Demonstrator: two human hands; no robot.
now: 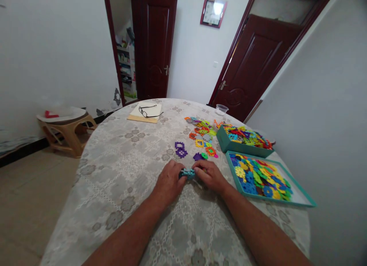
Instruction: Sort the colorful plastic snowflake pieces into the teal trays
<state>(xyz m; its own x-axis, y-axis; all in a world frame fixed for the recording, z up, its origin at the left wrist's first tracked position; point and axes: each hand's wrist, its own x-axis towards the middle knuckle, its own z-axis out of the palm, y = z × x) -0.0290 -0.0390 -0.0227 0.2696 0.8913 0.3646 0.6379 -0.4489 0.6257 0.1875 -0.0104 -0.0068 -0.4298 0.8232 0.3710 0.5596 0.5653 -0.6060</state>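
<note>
Between my two hands is a small teal-blue assembly of notched plastic building pieces (188, 173). My left hand (171, 179) has its fingers closed on the left end of it. My right hand (210, 175) pinches the right end, its fingertips partly hidden. Just beyond the hands lie purple notched pieces (181, 152), one of them a square frame. Another purple piece (197, 157) and a green ring piece (204, 155) are close past my right hand. An orange gear-shaped piece (210, 151) lies slightly farther off.
A teal box (229, 145) heaped with colourful pieces stands at the right. Nearer is a shallow teal tray (304, 199) of similar pieces. Glasses (145, 113) rest on a pad (143, 119) at the far left. A clear plastic tub (221, 110) sits by the far edge.
</note>
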